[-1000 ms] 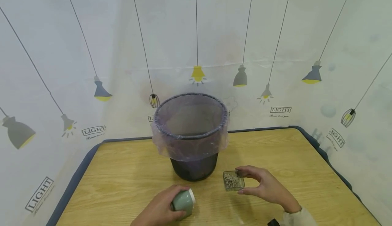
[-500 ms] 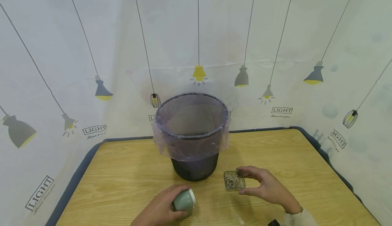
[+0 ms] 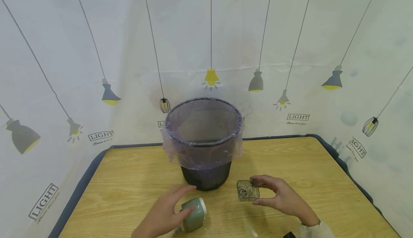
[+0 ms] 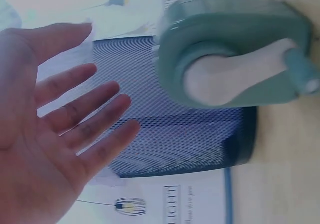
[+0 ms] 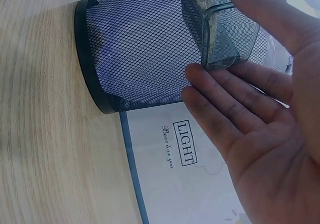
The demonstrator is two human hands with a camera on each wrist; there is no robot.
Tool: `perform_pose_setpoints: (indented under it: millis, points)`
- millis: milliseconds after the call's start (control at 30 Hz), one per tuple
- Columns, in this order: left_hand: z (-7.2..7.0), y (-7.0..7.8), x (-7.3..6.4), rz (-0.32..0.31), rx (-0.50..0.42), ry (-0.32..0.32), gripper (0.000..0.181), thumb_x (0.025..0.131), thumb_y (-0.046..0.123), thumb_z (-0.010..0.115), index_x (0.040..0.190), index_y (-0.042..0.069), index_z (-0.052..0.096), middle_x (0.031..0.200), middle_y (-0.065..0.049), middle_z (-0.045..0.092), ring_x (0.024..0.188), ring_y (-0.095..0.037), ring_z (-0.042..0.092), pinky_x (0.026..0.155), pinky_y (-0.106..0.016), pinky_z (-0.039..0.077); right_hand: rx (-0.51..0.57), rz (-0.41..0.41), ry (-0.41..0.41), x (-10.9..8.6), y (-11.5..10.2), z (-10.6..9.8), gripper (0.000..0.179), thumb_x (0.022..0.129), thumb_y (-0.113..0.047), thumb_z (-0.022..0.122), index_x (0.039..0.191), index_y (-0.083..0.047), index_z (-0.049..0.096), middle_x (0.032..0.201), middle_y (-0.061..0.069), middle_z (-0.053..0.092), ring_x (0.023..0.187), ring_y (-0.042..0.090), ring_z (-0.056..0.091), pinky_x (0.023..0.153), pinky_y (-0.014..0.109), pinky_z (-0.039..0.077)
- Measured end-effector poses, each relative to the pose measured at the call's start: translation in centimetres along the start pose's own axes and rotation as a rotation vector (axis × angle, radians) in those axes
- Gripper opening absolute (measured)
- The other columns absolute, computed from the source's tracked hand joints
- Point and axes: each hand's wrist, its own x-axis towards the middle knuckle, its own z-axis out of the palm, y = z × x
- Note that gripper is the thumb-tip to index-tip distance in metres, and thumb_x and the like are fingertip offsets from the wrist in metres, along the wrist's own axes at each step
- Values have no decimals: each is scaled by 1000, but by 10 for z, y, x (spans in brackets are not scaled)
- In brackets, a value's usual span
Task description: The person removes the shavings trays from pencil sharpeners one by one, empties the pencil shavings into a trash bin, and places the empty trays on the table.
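A green hand-crank pencil sharpener [image 3: 193, 214] with a white end stands on the table in front of me. In the left wrist view its white crank [image 4: 235, 74] faces the camera. Beside it, my left hand [image 3: 162, 209] has its fingers spread and straight, apart from the sharpener [image 4: 240, 27] in the left wrist view. My right hand [image 3: 280, 198] pinches a clear shavings drawer [image 3: 247, 190] between thumb and fingers. Pale and dark pencil shavings lie inside it. In the right wrist view the drawer [image 5: 225, 34] overlaps the mesh bin.
A black mesh wastebasket [image 3: 206, 177] lined with a thin purple bag [image 3: 203, 157] stands behind both hands. The wood-grain table [image 3: 129, 180] ends at a dark blue edge against a white lamp-print backdrop [image 3: 193, 33].
My left hand has let go of the pencil sharpener, its fingers spreading and drawing back leftward. The right hand keeps its hold on the drawer. The head view shifts slightly.
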Motion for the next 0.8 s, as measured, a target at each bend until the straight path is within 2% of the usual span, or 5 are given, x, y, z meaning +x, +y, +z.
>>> perform_pose_setpoints:
  millis: [167, 233, 500, 700, 800]
  points:
    - [-13, 5, 6, 84, 23, 150, 45, 85, 17, 79, 128, 17, 63, 125, 5, 63, 112, -16, 64, 88, -34, 57, -10, 1, 2, -1, 0, -2, 56, 88, -20, 76, 138, -6, 54, 132, 22, 59, 116, 11, 62, 94, 26, 53]
    - [-18, 7, 9, 100, 28, 189, 44, 84, 14, 79, 126, 17, 64, 124, 5, 64, 112, -16, 64, 88, -33, 57, -15, 6, 9, -1, 0, -3, 56, 88, -20, 76, 138, -7, 54, 132, 20, 60, 115, 10, 62, 94, 26, 53]
    - [-37, 15, 17, 129, 58, 271, 39, 83, 11, 79, 120, 14, 68, 120, 3, 66, 111, -15, 64, 93, -24, 52, -20, 14, 6, 0, -1, -4, 57, 88, -20, 76, 138, -7, 54, 133, 19, 60, 115, 10, 62, 94, 25, 52]
    - [-48, 18, 26, 190, 62, 338, 38, 82, 6, 78, 117, 12, 69, 116, 0, 67, 107, -19, 65, 97, -14, 45, -25, -2, 5, -1, -3, -5, 56, 88, -17, 75, 138, -6, 53, 133, 21, 60, 116, 10, 62, 94, 24, 52]
    - [-53, 20, 31, 222, 71, 367, 30, 86, 9, 75, 116, 10, 69, 114, -1, 67, 104, -20, 65, 96, -15, 46, -26, 1, 9, -1, -4, -5, 56, 88, -18, 75, 138, -6, 54, 133, 20, 60, 116, 11, 62, 94, 23, 52]
